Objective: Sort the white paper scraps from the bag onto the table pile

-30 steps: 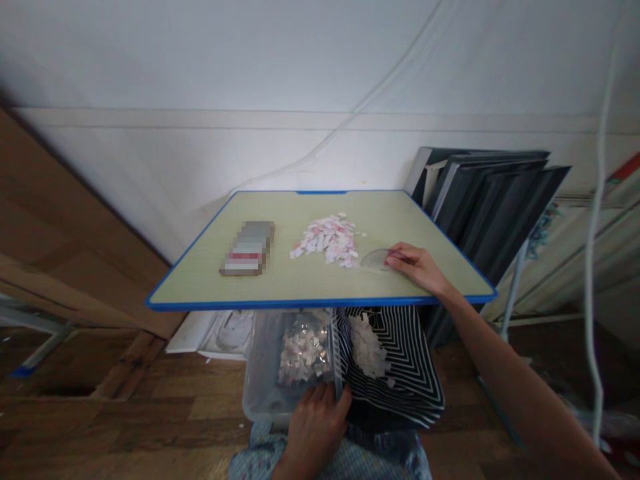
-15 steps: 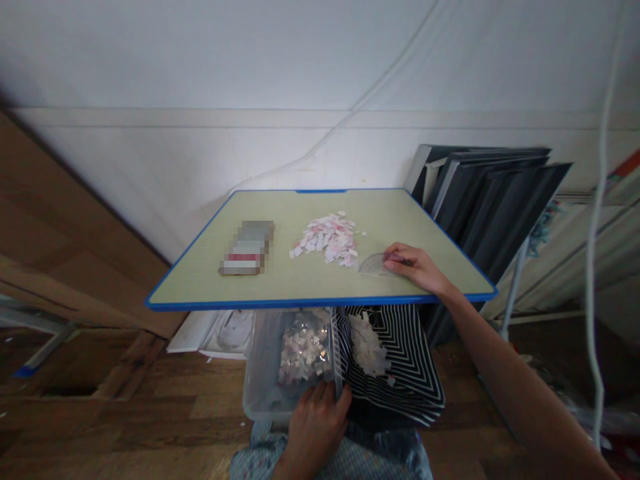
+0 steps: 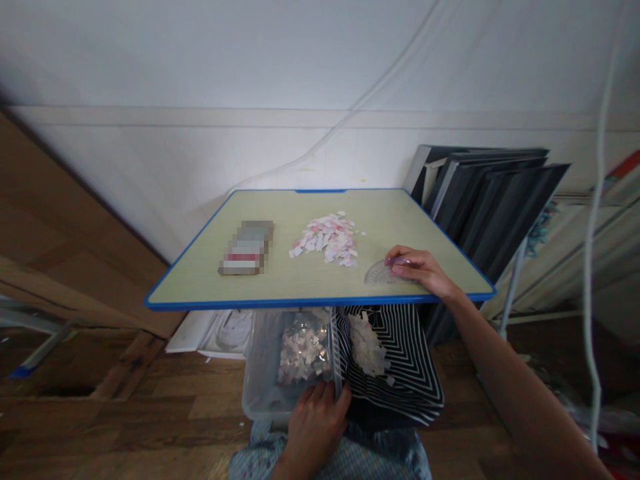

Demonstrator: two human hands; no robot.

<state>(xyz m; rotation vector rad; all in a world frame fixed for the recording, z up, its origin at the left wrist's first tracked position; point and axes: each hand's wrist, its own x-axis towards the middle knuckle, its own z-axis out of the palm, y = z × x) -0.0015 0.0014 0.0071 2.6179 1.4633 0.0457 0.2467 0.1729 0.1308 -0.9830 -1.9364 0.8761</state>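
Your right hand (image 3: 419, 269) pinches a clear, half-round protractor (image 3: 379, 273) between thumb and fingers at the near right of a pale green, blue-edged tabletop (image 3: 200, 283). Fine grey markings fan across the see-through plastic, its arc facing left, just apart from a loose heap of white and pink paper scraps (image 3: 327, 240). Below, your left hand (image 3: 315, 420) bends over the near rim of a translucent bin (image 3: 260, 393); whether it grips cannot be told.
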